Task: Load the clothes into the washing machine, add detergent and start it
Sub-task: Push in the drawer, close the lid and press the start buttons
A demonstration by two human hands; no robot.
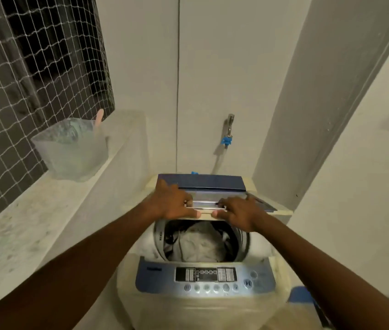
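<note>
At the back of the washing machine (164, 310), the folded lid (212, 182) stands open, and both hands hold its front edge. The left hand (172, 203) is on the left part of the edge and the right hand (238, 210) is on the right part. The two thumbs almost meet in the middle. On each hand the fingers (179, 194) bend over the top of the edge and the thumb presses from the front, so the edge is pinched between them. Both arms reach straight out over the open drum (159, 236). The clothes (200, 244) lie down inside it, just below the hands. I think the lid is about to be moved, but I cannot tell if it should go up or down. To do this well, both hands should move together so the lid does not twist, and go slowly so it does not bang. No finger should sit in the fold or under the edge. No cloth should hang over the rim. I cannot tell if soap is in yet. A plastic box (74, 151) sits on the ledge (22, 222) at the left, and the buttons (205, 287) wait at the front.
</note>
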